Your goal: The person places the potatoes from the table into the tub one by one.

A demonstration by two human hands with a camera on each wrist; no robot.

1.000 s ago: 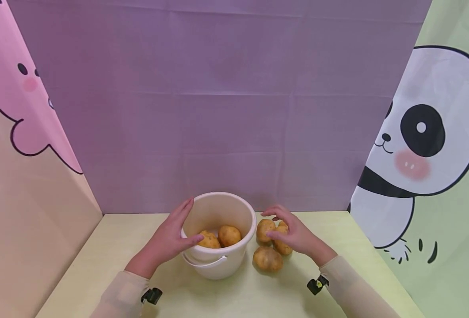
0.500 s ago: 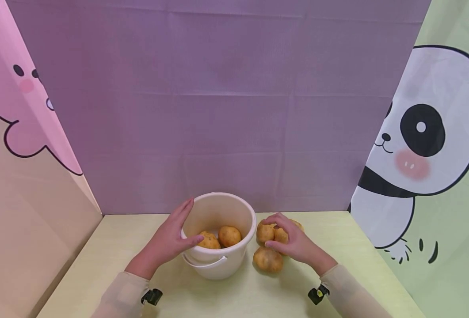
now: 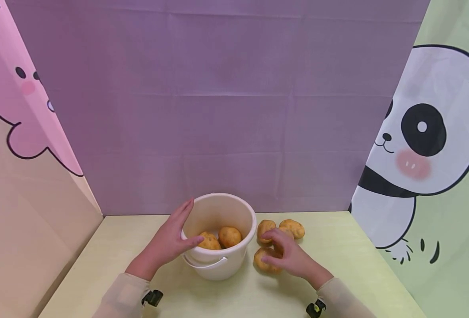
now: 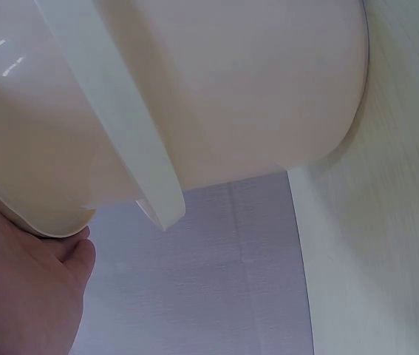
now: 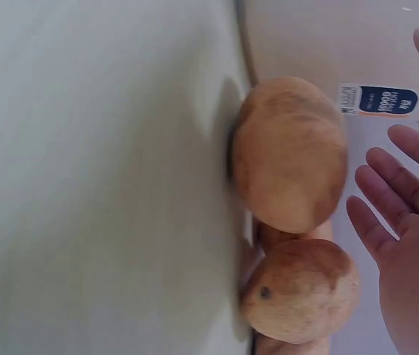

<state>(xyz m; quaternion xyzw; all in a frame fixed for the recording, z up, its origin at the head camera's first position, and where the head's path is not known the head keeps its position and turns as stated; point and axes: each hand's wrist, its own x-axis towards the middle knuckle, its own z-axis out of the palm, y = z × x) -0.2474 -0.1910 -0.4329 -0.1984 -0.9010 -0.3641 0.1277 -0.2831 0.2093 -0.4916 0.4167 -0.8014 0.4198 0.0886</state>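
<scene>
Purple cloth (image 3: 230, 110) backs the pale table (image 3: 218, 300) and bucket (image 3: 220, 268).

"What's changing on your feed?"
"From here I see the right hand (image 3: 289, 256) closer to the viewer, now overlapping the front potato (image 3: 262, 253)."
"Behind it?"
"I see the rear-right potato (image 3: 294, 228) clear of the hand, which partly hid it half a second ago."

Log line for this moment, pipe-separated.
left grip: on bucket rim | right grip: empty, over loose potatoes | bucket: upright, two potatoes visible inside
</scene>
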